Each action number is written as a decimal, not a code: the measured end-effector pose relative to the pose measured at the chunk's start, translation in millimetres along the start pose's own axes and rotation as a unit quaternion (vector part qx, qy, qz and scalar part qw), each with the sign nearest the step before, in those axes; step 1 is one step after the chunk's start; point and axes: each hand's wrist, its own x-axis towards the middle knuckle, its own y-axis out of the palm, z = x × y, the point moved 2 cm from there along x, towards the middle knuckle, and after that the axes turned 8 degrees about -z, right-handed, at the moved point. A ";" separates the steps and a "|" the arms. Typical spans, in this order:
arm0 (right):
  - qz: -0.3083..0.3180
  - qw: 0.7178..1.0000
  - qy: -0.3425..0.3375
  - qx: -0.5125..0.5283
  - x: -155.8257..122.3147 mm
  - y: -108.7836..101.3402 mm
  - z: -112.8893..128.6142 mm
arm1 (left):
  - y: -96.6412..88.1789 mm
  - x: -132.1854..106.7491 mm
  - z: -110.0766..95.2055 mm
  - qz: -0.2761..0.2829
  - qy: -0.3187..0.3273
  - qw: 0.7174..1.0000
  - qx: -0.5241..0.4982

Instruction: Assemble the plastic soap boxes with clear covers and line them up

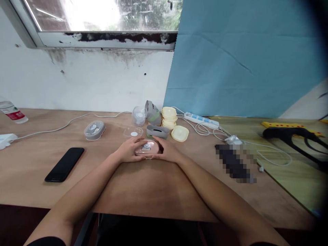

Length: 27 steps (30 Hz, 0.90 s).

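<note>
My left hand (130, 150) and my right hand (166, 150) are wrapped around the two sides of a clear plastic case (151, 149) with a round white label, at the middle of the table. Just behind it lies a grey sleeve (157, 131) with a dark slot. Left of that is a flat clear lid (133, 132) with a white round sticker. Farther back stand nested clear covers (138, 116), upright grey sleeves (153, 114) and a stack of cream trays (169, 116). One cream tray (180, 133) lies beside the stack. A packed grey case (94, 130) sits to the left.
A black phone (64, 164) lies on the left, with a bottle (13, 112) and a white adapter (7, 140) farther out. A power strip (201, 120) and loose white cables lie at right. A blurred dark object (234, 162) and a black-and-yellow item (289, 133) are beyond.
</note>
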 end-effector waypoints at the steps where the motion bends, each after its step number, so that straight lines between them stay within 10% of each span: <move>1: 0.003 1.000 0.004 0.007 0.0 0.7 -1.0 | -0.4 0.1 0.1 0.001 -0.008 1.000 -0.006; 12: 0.025 1.000 0.015 -0.007 -1.5 1.3 -2.6 | -16.1 -1.0 6.5 0.040 -0.103 0.993 -0.049; 20: 0.046 0.998 0.015 -0.029 -0.1 2.7 -5.2 | -82.2 -26.9 52.5 0.171 -0.282 0.943 -0.047; 27: 0.049 0.998 0.004 -0.034 1.3 5.0 -6.7 | -109.9 -54.2 87.7 0.132 -0.430 0.889 0.085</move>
